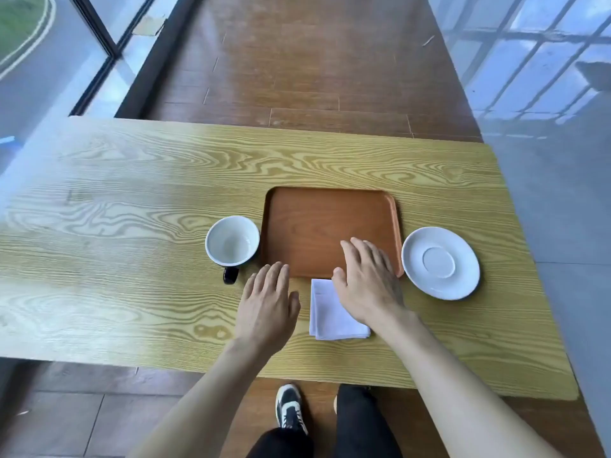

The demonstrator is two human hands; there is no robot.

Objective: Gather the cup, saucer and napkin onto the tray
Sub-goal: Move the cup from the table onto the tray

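Observation:
A brown wooden tray [310,226] lies bare in the middle of the table. A white cup [232,241] with a black outside and handle stands just left of the tray. To the tray's right lies a white saucer [440,262]. A folded white napkin [330,315] rests on the table below the tray's near edge. My right hand [367,279] hovers flat over the tray's near right corner and the napkin's upper right part, holding nothing. My left hand [267,299] is flat and empty between the cup and the napkin.
The light wooden table [132,200] stretches far to the left. Its near edge runs just above my legs and shoe [291,408]. Glass walls stand at left and right, with a dark wood floor beyond the table.

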